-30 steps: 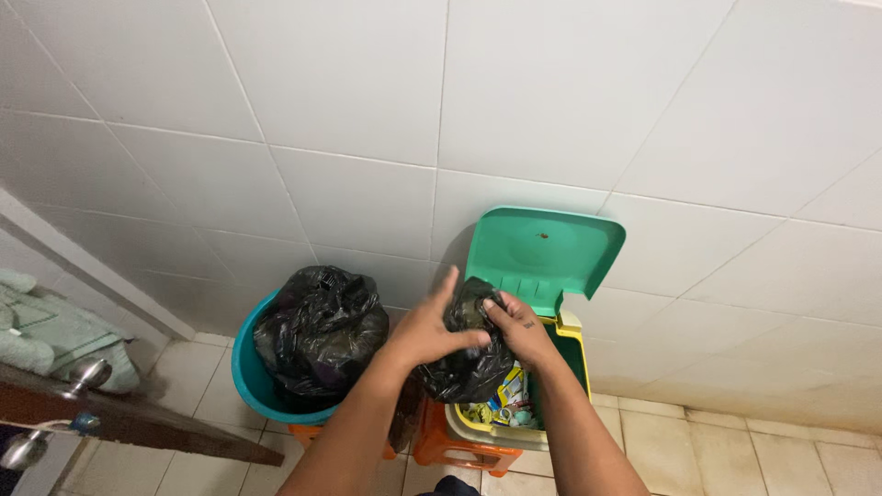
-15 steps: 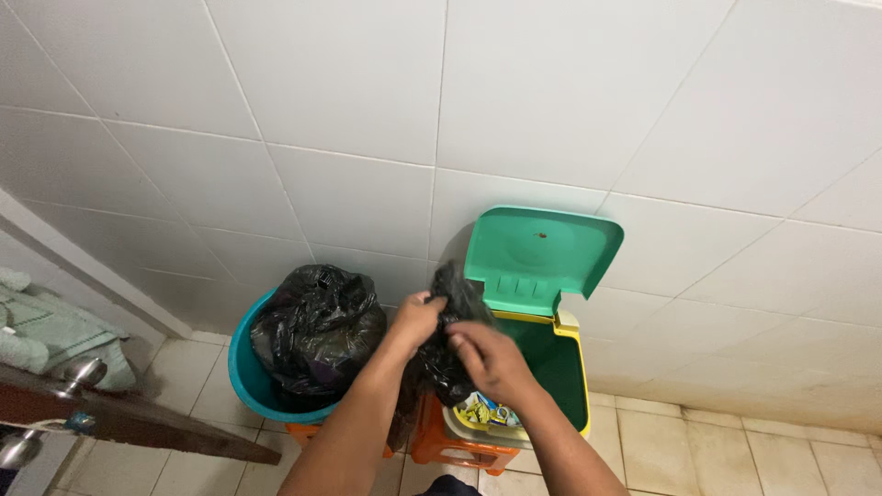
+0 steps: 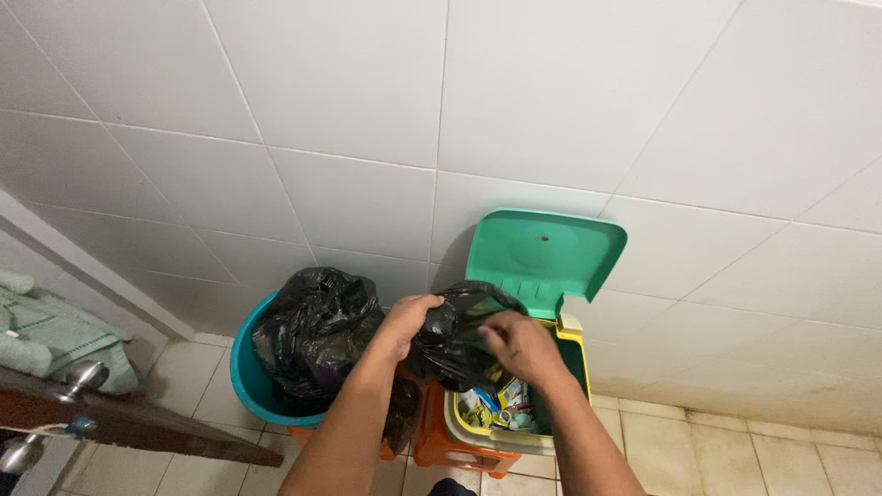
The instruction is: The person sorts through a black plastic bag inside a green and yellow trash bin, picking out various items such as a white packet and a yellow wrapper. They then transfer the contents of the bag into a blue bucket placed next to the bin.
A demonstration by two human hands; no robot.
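I'm standing by the tiled wall [image 3: 367, 110], watching a person bending over 2 waste containers on the floor [image 3: 735, 455]. Both hands are working on a small black plastic bag [image 3: 455, 354], which is hanging just above the front edge of a yellow bin [image 3: 576, 338] whose green lid [image 3: 544, 257] is standing open against the wall.

The left hand [image 3: 409, 321] is closing around the bag's gathered top, fingers curled tight on the plastic. The right hand [image 3: 514, 344] is lying over the bag's other side, fingers bent and pinching the film.

To my eye, the step in hand is bunching the bag's mouth together. Any next move with it calls for a firm grip on the neck, since the thin film looks slippery and loosely filled.

Left of the bin, a teal bucket [image 3: 244, 386] is holding a larger black bag [image 3: 312, 326], apart from the small one. Colourful wrappers [image 3: 496, 409] are showing inside the bin.

Much is hard to read. The small bag's contents are hidden, and its lower part is merging with shadow. An orange base [image 3: 439, 450] under the bin is cut off by the frame's edge, so I cannot tell what it is. At the far left, a door handle [image 3: 84, 375] and a pale green towel [image 3: 41, 332] are only partly showing.
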